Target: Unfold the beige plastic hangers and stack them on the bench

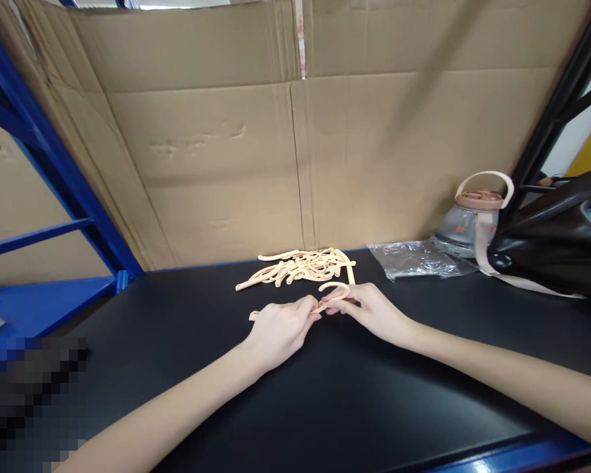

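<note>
Over the black table, my left hand (pixel 283 328) is closed around a slim beige plastic arm of what looks like a folding clothes hanger; one end pokes out left of the fist. In my right hand (pixel 374 312), thumb and fingers pinch the curved hanger hook (pixel 335 286), whose open end points left. Both hands meet near the joint between these parts, and the fingers partly hide it. Just beyond them lies a loose pile of similar beige hanger pieces (pixel 305 266), some straight and some curved, overlapping one another.
A clear plastic bag (pixel 414 258) lies at the back right, beside a transparent water bottle (pixel 465 226) with a handle and strap. A dark bag (pixel 556 230) sits farther right. Cardboard (pixel 217 151) walls the table's (pixel 177 341) back edge, and a blue metal frame (pixel 64 164) stands left.
</note>
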Action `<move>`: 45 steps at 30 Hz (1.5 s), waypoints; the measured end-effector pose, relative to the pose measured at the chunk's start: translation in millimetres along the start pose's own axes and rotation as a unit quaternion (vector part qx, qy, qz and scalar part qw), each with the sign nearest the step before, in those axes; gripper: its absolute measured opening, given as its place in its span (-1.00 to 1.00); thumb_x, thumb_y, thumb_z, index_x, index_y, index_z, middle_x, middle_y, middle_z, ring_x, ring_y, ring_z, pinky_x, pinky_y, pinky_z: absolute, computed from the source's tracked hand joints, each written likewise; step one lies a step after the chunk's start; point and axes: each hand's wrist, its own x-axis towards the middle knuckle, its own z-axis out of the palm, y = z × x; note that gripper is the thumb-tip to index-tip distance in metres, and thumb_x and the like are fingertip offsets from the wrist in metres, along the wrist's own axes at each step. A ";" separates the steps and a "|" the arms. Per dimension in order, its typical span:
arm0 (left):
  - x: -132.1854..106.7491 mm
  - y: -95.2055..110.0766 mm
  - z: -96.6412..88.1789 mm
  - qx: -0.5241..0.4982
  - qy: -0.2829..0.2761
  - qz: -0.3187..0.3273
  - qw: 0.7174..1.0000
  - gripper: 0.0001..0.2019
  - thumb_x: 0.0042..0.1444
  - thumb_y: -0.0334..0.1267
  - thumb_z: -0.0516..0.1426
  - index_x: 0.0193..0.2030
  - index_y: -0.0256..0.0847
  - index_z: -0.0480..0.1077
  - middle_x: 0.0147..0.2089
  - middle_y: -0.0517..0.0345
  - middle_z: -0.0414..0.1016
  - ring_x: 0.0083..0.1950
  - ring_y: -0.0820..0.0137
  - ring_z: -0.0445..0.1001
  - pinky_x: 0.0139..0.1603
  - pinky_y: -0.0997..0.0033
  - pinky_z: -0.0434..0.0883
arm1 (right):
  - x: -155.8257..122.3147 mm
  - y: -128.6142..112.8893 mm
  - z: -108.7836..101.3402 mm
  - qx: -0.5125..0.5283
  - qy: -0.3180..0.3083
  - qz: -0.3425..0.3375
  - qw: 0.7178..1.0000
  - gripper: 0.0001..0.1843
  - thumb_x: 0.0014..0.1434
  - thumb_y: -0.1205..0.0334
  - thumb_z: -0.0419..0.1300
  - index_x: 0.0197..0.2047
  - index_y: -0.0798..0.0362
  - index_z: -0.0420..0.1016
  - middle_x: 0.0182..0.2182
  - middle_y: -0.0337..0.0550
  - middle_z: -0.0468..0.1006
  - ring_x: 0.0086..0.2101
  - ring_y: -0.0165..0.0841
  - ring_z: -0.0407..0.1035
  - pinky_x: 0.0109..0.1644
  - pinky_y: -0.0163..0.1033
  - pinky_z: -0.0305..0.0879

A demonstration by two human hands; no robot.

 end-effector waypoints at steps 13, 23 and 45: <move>-1.0 -1.6 0.0 0.002 0.009 0.027 1.000 -0.83 0.33 -0.21 -0.11 -0.26 -0.17 0.19 -0.40 0.27 0.49 -0.47 0.38 0.49 -0.59 0.46 0.10 | 4.6 10.0 0.1 0.178 -0.049 0.068 0.981 -0.66 0.18 0.00 0.17 -0.16 0.10 0.53 -0.24 -0.09 0.60 -0.38 -0.28 0.55 -0.23 -0.22 0.46; -1.5 -2.2 -0.4 -0.026 0.012 0.080 0.996 -0.82 0.34 -0.22 -0.14 -0.22 -0.17 0.20 -0.34 0.27 0.54 -0.46 0.44 0.49 -0.55 0.49 0.15 | 8.8 13.6 -9.1 0.216 -0.100 0.090 0.967 -0.65 0.14 0.02 0.21 -0.14 0.13 0.51 -0.35 -0.11 0.62 -0.53 -0.33 0.52 -0.40 -0.28 0.42; 0.3 7.7 -14.1 -0.119 -0.033 -0.039 0.992 -0.88 0.22 -0.17 0.02 -0.29 -0.12 0.27 -0.51 0.35 0.44 -0.60 0.49 0.37 -0.62 0.53 -0.02 | 5.9 10.9 -6.8 0.210 -0.107 0.088 0.968 -0.61 0.15 0.00 0.20 -0.16 0.18 0.48 -0.52 -0.17 0.56 -0.55 -0.40 0.47 -0.46 -0.30 0.43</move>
